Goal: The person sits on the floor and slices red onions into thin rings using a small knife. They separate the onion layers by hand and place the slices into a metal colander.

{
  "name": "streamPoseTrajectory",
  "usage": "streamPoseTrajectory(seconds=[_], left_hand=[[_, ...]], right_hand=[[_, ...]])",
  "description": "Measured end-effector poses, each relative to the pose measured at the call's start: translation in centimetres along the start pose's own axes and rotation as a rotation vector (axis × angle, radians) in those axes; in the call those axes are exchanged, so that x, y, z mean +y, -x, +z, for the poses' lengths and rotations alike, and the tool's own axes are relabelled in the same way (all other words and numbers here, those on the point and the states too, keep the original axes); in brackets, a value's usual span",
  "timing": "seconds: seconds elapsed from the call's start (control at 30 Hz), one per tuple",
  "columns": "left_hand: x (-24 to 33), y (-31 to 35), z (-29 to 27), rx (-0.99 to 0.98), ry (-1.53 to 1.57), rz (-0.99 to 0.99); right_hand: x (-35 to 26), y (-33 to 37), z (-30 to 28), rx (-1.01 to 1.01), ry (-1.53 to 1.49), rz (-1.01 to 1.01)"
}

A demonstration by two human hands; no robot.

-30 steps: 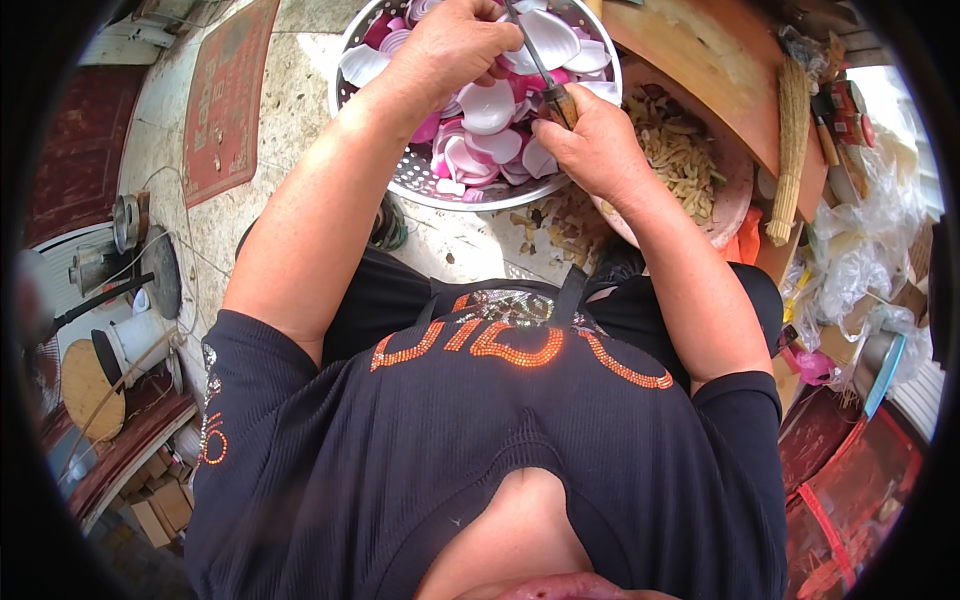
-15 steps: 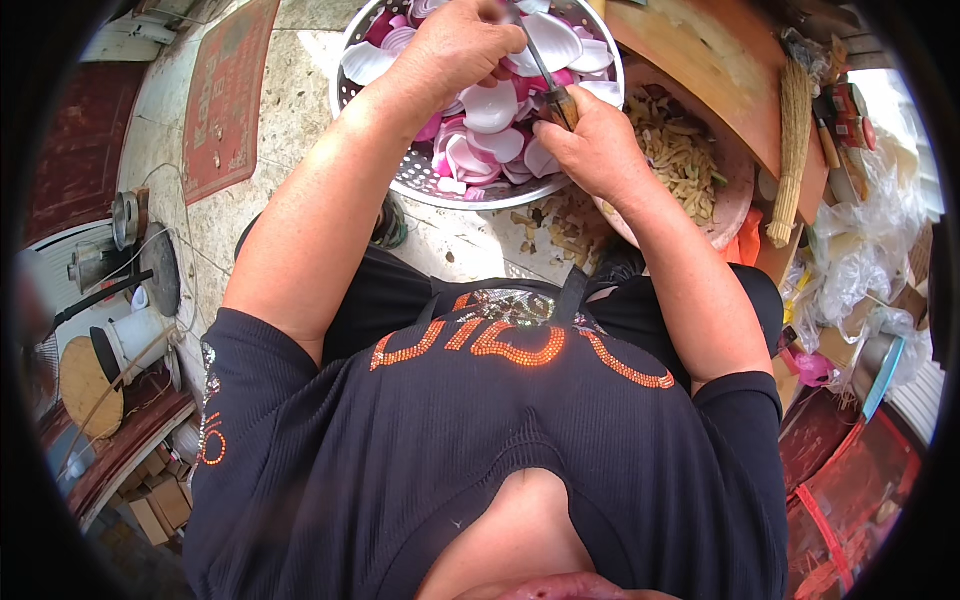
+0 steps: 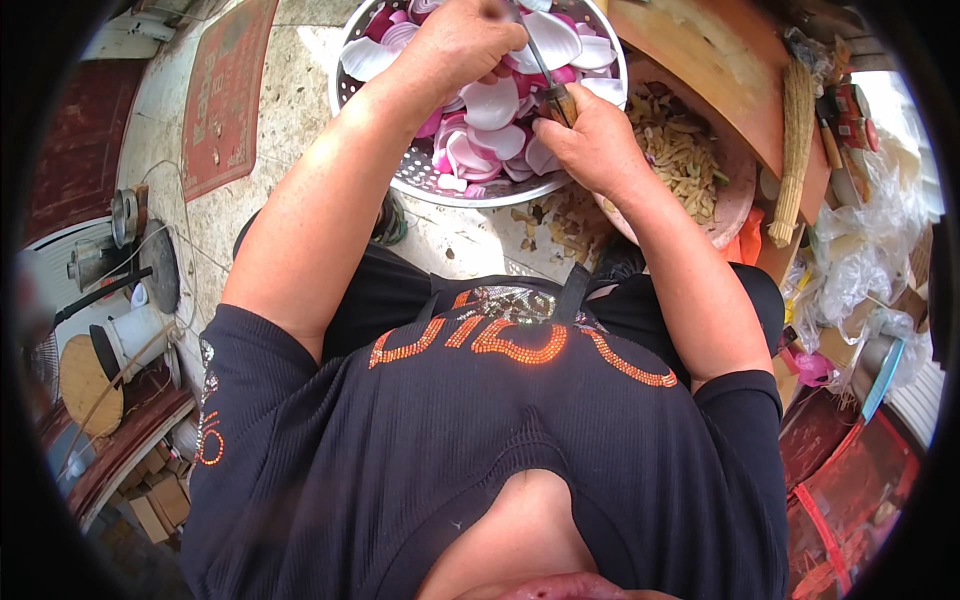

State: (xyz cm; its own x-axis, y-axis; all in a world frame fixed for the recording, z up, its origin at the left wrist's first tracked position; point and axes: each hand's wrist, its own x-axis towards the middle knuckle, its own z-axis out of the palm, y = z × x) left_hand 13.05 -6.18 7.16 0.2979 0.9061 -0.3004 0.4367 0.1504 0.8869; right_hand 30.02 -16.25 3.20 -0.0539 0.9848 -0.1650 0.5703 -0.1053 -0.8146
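Observation:
A metal colander (image 3: 410,178) full of cut purple onion pieces (image 3: 490,105) stands before me at the top of the view. Over its right side my right hand (image 3: 592,140) is closed round the wooden handle of a knife (image 3: 563,106), whose thin dark blade points up and left. My left hand (image 3: 465,42) is above the onions with its fingers pinched by the blade's far end. Whatever sits between those fingers is partly cut off by the picture's top edge, and I cannot make it out.
Right of the colander, a pinkish basin (image 3: 738,200) holds pale yellow slivers. Scraps (image 3: 560,225) litter the floor near my feet. A wooden board (image 3: 700,60) and a straw brush (image 3: 793,150) are at the right, a red mat (image 3: 230,100) at the left.
Hardly anything differs. The colander sits very slightly higher in the picture, and both hands keep nearly the same place and grip.

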Motion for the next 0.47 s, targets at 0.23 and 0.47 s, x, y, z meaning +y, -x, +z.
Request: streamPoseTrajectory(seconds=[0.23,0.47], left_hand=[[-0.30,-0.24,0.03,-0.002,-0.013,0.003],[-0.56,-0.32,0.12,-0.006,-0.061,0.017]], right_hand=[[0.07,-0.18,0.21,-0.008,-0.008,0.008],[0.23,-0.46,0.44,-0.024,-0.009,0.036]])
